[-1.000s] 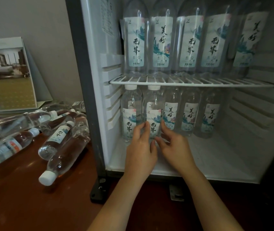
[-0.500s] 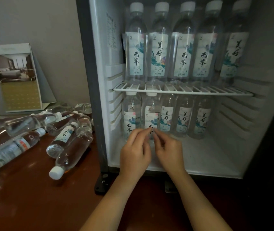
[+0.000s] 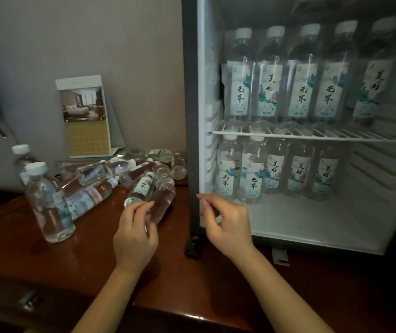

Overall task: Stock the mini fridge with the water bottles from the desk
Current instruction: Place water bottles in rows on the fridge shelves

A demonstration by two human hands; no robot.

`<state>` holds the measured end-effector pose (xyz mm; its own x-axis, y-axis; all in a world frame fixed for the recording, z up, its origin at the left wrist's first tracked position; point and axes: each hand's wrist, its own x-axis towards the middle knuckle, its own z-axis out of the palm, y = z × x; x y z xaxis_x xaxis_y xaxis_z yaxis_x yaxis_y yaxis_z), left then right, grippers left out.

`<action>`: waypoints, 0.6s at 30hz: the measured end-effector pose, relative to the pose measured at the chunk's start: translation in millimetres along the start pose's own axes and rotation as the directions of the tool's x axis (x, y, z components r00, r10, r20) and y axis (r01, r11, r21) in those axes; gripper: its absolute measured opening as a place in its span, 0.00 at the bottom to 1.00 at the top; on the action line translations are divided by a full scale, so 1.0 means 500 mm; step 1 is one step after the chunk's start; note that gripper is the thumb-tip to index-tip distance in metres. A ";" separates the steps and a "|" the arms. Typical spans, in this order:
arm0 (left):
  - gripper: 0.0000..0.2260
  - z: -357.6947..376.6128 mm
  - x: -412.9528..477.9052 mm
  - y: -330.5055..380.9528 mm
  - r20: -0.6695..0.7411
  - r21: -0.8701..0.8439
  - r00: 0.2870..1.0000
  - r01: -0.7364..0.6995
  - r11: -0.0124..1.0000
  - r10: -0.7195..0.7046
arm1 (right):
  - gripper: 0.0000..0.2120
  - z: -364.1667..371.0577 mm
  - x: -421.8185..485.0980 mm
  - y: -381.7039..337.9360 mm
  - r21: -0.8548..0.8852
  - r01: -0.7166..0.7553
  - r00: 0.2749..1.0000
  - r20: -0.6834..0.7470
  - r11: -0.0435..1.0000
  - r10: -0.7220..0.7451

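Observation:
The open mini fridge (image 3: 312,227) stands on the brown desk (image 3: 72,258). Several labelled water bottles (image 3: 300,90) stand on its wire shelf (image 3: 312,136), and several more (image 3: 252,174) stand below at the back left. To the fridge's left a pile of water bottles (image 3: 100,171) lies on the desk. My left hand (image 3: 135,234) curls its fingers over the near end of one lying bottle (image 3: 163,203). My right hand (image 3: 227,222) hovers in front of the fridge's left frame, fingers loosely curled, holding nothing.
Two bottles stand upright at the pile's left, the nearer one (image 3: 47,203) in front. A folded card stand (image 3: 84,116) leans by the wall behind the pile. The fridge's black foot (image 3: 193,246) sits between my hands. The lower fridge floor has free room at front and right.
Both hands have drawn back out of the fridge, away from the lower row of bottles. My left hand swung left onto a lying bottle; my right hand stopped at the fridge's frame.

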<state>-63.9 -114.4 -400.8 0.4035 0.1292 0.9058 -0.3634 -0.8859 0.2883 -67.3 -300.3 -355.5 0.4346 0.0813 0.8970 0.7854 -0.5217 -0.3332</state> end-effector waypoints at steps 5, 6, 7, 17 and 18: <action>0.12 -0.006 0.003 -0.026 0.005 -0.017 0.967 0.255 0.967 -0.254 | 0.12 0.065 0.011 -0.037 -0.012 0.056 0.998 -0.024 0.998 -0.056; 0.12 -0.004 0.004 -0.031 0.021 -0.034 0.946 0.325 0.945 -0.324 | 0.12 0.077 0.014 -0.040 -0.006 0.059 0.998 -0.034 0.998 -0.059; 0.12 -0.003 0.005 -0.033 0.042 -0.041 0.918 0.396 0.917 -0.395 | 0.12 0.090 0.015 -0.041 -0.006 0.068 0.997 -0.037 0.998 -0.068; 0.24 0.020 0.008 -0.047 0.446 0.215 0.753 0.435 0.874 -0.484 | 0.12 0.142 -0.028 0.009 -0.055 0.023 0.993 0.114 0.998 -0.017; 0.26 0.023 0.008 -0.048 0.483 0.230 0.737 0.413 0.881 -0.472 | 0.13 0.141 -0.031 0.009 -0.053 0.015 0.992 0.127 0.999 -0.008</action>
<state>-43.8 -97.9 -407.9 0.8749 0.2981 0.3818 0.0399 -0.8298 0.5567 -39.4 -244.1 -391.5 0.4806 0.1924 0.8556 0.7675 -0.5643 -0.3042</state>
